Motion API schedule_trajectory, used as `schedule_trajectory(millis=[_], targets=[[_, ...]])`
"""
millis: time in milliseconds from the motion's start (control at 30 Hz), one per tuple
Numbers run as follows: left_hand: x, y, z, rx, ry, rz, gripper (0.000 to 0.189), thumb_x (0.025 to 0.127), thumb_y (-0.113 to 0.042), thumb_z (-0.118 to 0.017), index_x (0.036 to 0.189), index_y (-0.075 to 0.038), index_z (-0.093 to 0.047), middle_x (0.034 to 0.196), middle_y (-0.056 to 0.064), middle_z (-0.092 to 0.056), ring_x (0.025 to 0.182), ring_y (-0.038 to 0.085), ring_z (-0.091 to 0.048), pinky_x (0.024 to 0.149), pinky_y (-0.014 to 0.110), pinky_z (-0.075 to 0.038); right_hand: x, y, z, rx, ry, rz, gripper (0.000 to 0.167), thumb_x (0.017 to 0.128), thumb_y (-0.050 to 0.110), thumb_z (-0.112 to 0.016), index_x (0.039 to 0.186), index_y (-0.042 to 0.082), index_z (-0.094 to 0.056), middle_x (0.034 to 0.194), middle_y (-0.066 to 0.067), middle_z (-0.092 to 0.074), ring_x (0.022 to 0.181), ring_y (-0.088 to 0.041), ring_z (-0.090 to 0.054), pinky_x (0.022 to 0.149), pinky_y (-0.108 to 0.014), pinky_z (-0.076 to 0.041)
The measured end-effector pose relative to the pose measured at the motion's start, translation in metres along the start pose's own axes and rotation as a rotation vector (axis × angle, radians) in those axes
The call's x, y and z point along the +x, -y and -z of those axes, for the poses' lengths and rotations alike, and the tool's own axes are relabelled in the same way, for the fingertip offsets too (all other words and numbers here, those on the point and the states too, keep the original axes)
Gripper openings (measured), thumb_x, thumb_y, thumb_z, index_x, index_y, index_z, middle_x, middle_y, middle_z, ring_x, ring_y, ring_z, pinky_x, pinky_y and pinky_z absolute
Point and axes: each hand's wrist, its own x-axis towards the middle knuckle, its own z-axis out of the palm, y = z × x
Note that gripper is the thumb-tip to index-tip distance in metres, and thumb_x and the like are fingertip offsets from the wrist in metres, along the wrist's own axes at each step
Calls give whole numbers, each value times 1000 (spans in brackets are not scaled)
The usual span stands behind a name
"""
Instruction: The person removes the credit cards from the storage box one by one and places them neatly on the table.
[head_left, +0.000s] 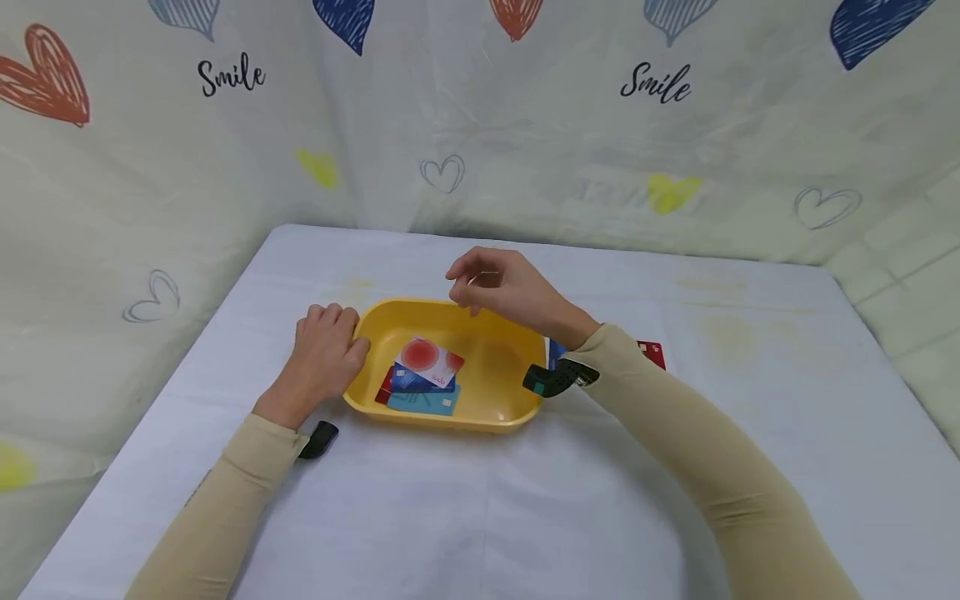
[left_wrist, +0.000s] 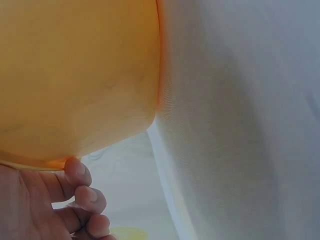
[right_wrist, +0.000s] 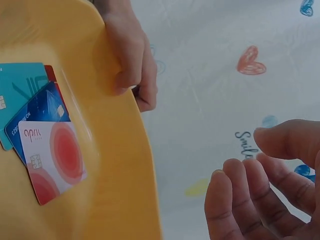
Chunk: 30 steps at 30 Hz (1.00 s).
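A yellow plastic tray point(head_left: 498, 392) sits on the white-covered table. My left hand point(head_left: 322, 354) grips its left rim, thumb on the inner side and fingertips point(left_wrist: 77, 172) curled under the edge. Inside the tray several bank cards overlap at the left: a white card with red circles point(right_wrist: 52, 160) on top, a dark blue card point(head_left: 412, 382), a teal card point(head_left: 423, 402) and a mostly covered red card point(head_left: 384, 387). Above the tray's far rim hovers my right hand point(head_left: 510, 287), fingers loosely bent, with nothing between thumb and fingertips.
Right of the tray, a blue card point(head_left: 556, 353) and a red card point(head_left: 652, 353) lie on the table, both partly hidden by my right forearm. Behind the table hangs a pale cloth point(head_left: 525, 125) printed with hearts and "Smile".
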Motion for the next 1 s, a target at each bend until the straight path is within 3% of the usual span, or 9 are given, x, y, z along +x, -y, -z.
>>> schedule_trajectory(millis=[233, 467, 733, 867, 1000], targets=[[1, -1, -2, 4, -8, 1, 29, 99, -21, -43, 110, 2, -56, 96, 16, -50, 106, 37, -39, 90, 50, -33, 6, -5, -8, -5, 58, 29, 23, 95, 19, -71, 117, 13, -67, 105, -10, -68, 95, -36, -69, 87, -46, -61], [0, 0, -1, 3, -2, 8, 29, 99, -22, -44, 111, 2, -56, 98, 17, -50, 107, 37, -39, 91, 52, -33, 15, -6, -17, -1, 103, 74, 24, 93, 15, -73, 116, 11, -68, 103, -10, -66, 91, -27, -68, 82, -39, -62], [1, -1, -2, -5, -4, 13, 32, 98, -23, -43, 112, 2, -55, 99, 17, -50, 108, 37, -38, 92, 51, -32, 22, -2, -27, -30, 134, 102, 27, 92, 15, -73, 117, 7, -68, 102, -7, -66, 94, -23, -67, 91, -29, -58], [2, -1, -3, -6, 3, 10, 31, 99, -24, -43, 112, 2, -55, 99, 16, -50, 107, 36, -38, 92, 51, -32, 24, -3, -30, -23, 145, 92, 30, 91, 13, -74, 119, 2, -67, 101, -7, -66, 94, -23, -68, 91, -28, -58], [3, 0, -5, -4, -4, 5, 30, 99, -23, -44, 110, 2, -55, 97, 16, -50, 106, 36, -38, 91, 50, -32, 26, -7, -33, -30, 156, 70, 27, 92, 13, -74, 117, 7, -68, 102, -7, -66, 94, -22, -68, 89, -26, -59]])
